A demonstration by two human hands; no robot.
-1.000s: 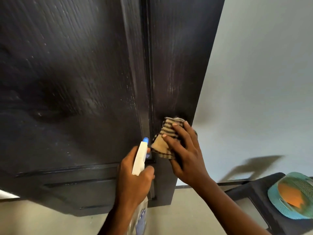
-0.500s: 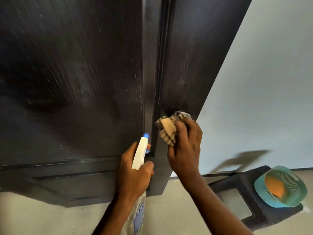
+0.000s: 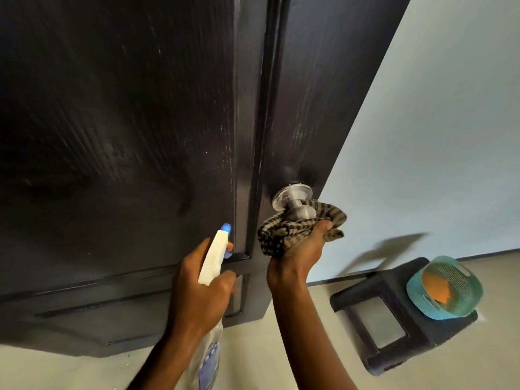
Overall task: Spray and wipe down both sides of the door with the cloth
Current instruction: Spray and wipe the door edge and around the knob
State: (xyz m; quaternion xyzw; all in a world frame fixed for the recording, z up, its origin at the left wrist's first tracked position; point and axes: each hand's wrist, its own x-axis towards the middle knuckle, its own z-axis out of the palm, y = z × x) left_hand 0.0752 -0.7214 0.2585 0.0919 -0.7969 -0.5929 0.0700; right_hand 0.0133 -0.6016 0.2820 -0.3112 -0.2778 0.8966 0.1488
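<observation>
Nearest, the left hand (image 3: pixel 197 294) grips the spray bottle (image 3: pixel 213 257), its blue label too blurred to read, while the right hand (image 3: pixel 298 251) clutches the striped cloth (image 3: pixel 281 235) bunched against the metal knob (image 3: pixel 295 201). Beyond, the dark door (image 3: pixel 126 122) shows faint streaks on this 1 face, so I judge wiping is underway here and the unseen 2nd side remains. Farthest right, a teal basket (image 3: pixel 444 288) sits on a black stool (image 3: pixel 394 319).

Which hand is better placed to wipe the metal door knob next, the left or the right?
Probably the right hand: it holds the cloth right at the knob. The left hand grips the spray bottle.
</observation>
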